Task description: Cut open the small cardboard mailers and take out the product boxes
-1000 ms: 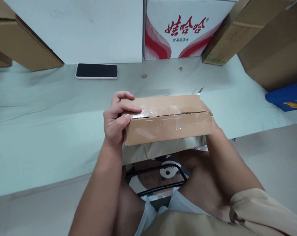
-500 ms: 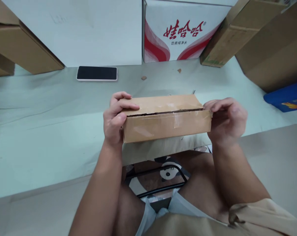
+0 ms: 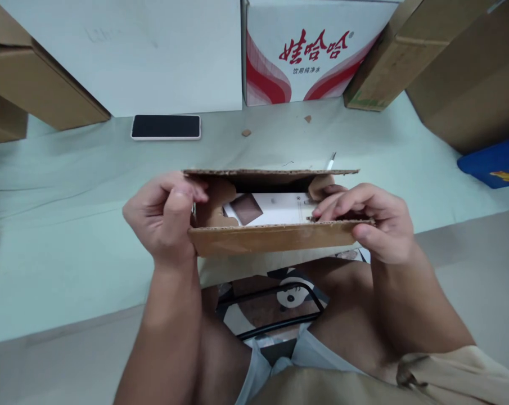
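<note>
A small brown cardboard box [image 3: 275,241] is held over the front of the table with its top flaps lifted apart. Inside it lies a white item with a dark square [image 3: 275,209], perhaps a smaller printed box. My left hand [image 3: 167,211] grips the left end of the cardboard box, its fingers curled over the far flap and side. At the other end, my right hand [image 3: 370,219] has its thumb outside the near flap and its fingers reaching in over the edge, close to the white item. Whether those fingers touch the item I cannot tell.
A phone [image 3: 166,127] lies at the back left of the table [image 3: 68,236]. Behind stand a white carton with red print [image 3: 309,62] and a tall brown carton [image 3: 376,73]. A pen-like tool [image 3: 331,161] and cardboard scraps [image 3: 246,133] lie beyond the box. A blue package [image 3: 494,166] is at right.
The box's top flaps have come apart, so its inside now shows. My left hand has shifted left, and my right fingers have moved in over the near flap.
</note>
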